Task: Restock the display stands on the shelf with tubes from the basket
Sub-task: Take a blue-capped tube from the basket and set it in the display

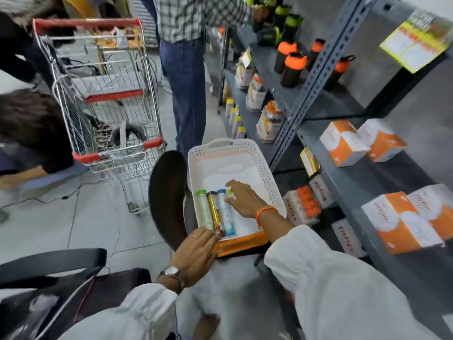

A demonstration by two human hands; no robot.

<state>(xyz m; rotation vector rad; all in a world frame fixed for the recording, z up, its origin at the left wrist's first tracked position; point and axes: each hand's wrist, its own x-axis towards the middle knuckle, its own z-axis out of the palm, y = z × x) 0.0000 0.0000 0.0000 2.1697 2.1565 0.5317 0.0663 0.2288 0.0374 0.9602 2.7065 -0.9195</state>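
Note:
A white perforated basket (267, 173) rests on a dark chair below the shelf. Along its left side lie a green-capped tube (205, 212), a dark yellow tube (215, 213) and a blue-capped white tube (225, 212). A fourth tube with a yellow-green cap (230, 192) is mostly hidden under my right hand (245, 200), which reaches into the basket with fingers spread over it; a grip is not visible. My left hand (196, 256) rests on the basket's near orange rim (242, 244), fingers touching the tube ends. Orange-and-white display boxes (402, 222) stand on the grey shelf at right.
A metal shopping cart (107, 99) stands at left, behind the dark chair (166, 197). A person in jeans (186, 82) stands at the shelf ahead. Orange-lidded shakers (293, 67) and jars fill the farther shelves. A second black chair (61, 266) is at lower left.

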